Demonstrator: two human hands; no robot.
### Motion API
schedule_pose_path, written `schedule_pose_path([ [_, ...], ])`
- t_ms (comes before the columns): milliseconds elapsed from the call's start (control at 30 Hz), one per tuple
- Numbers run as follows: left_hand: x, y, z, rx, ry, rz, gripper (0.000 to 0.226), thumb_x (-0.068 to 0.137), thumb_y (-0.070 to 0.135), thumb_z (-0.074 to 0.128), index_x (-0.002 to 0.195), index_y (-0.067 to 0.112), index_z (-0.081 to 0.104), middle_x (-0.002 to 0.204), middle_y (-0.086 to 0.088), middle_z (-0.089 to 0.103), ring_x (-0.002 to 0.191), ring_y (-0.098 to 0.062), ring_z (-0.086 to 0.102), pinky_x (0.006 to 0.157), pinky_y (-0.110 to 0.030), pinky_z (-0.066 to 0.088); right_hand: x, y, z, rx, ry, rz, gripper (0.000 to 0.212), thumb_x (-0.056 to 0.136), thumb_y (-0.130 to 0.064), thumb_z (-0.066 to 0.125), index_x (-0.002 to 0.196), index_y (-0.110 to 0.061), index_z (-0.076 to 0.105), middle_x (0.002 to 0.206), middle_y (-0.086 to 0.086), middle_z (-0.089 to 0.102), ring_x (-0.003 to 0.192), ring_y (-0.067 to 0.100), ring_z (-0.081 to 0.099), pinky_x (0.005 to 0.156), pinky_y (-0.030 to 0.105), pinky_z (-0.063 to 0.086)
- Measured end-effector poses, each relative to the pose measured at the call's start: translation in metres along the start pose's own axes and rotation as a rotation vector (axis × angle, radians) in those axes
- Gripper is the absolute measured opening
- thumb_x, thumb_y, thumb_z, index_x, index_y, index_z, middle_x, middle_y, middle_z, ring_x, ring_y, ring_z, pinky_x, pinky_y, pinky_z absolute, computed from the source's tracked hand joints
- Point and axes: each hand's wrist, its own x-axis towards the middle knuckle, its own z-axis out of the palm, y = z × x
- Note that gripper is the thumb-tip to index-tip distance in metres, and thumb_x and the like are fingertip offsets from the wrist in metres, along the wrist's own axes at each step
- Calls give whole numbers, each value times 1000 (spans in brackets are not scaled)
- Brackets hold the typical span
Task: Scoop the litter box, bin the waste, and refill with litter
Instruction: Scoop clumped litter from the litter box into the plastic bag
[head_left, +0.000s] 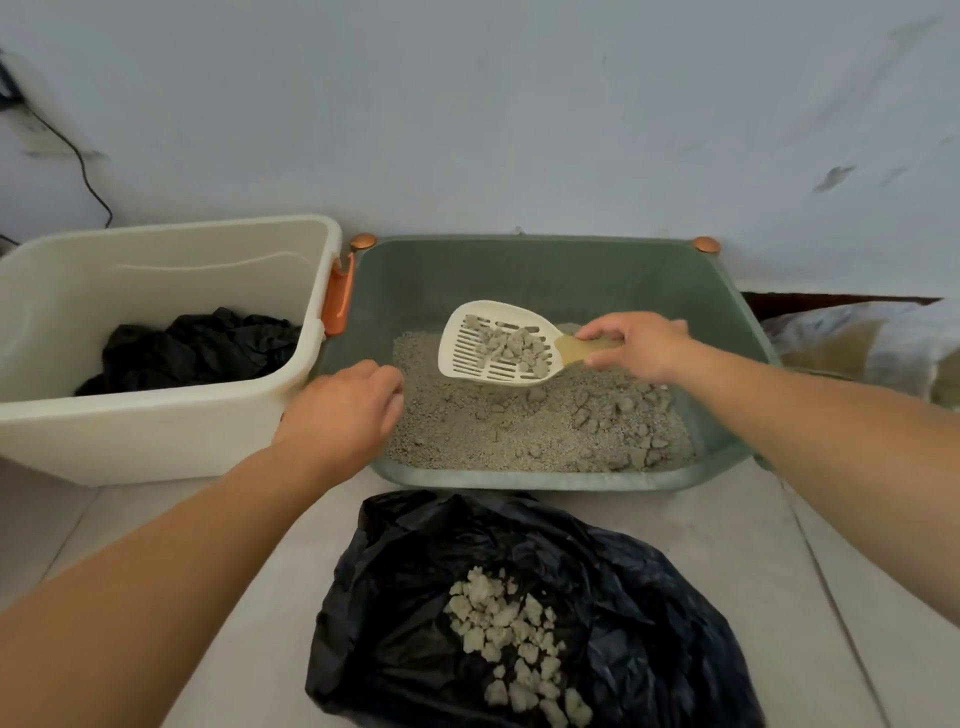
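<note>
A green litter box (519, 480) stands against the wall, holding grey litter (467, 431) with several clumps at its right side. My right hand (641, 345) grips the tan handle of a white slotted scoop (498, 343), which hangs above the litter with several clumps in it. My left hand (345, 413) rests on the box's left front rim, fingers curled over the edge. In front of the box an open black plastic bag (623, 597) lies on the floor with a pile of waste clumps (514, 644) inside.
A white plastic bin (156, 431) with an orange latch (337, 301) stands left of the box, black plastic crumpled inside. A litter sack (862, 343) lies at the right by the wall. A black cable (78, 161) hangs on the wall at far left.
</note>
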Motion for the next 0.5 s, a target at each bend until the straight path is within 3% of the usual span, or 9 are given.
schedule_pose_path([
  [200,-8,0,2,111,-53,86,31,96,30,39,122,21,51,119,-2,54,106,-23,56,92,-34,39,-16,5,-27,-336,-28,42,29,86,-43,63,115,-44,59,119,-11,60,109,18,50,94,38,24],
  [333,-6,-2,0,115,-46,80,32,95,30,40,123,21,52,120,-2,54,107,-23,56,91,-35,40,-22,10,-42,-536,-57,72,27,86,-39,63,113,-43,60,117,-14,60,115,16,49,100,39,27],
  [500,-1,-3,-2,135,-33,62,29,94,30,42,118,19,54,115,-3,56,103,-24,57,88,-35,41,-28,11,-53,-699,-71,108,27,89,-39,60,115,-43,59,120,-11,59,119,17,48,94,39,25],
])
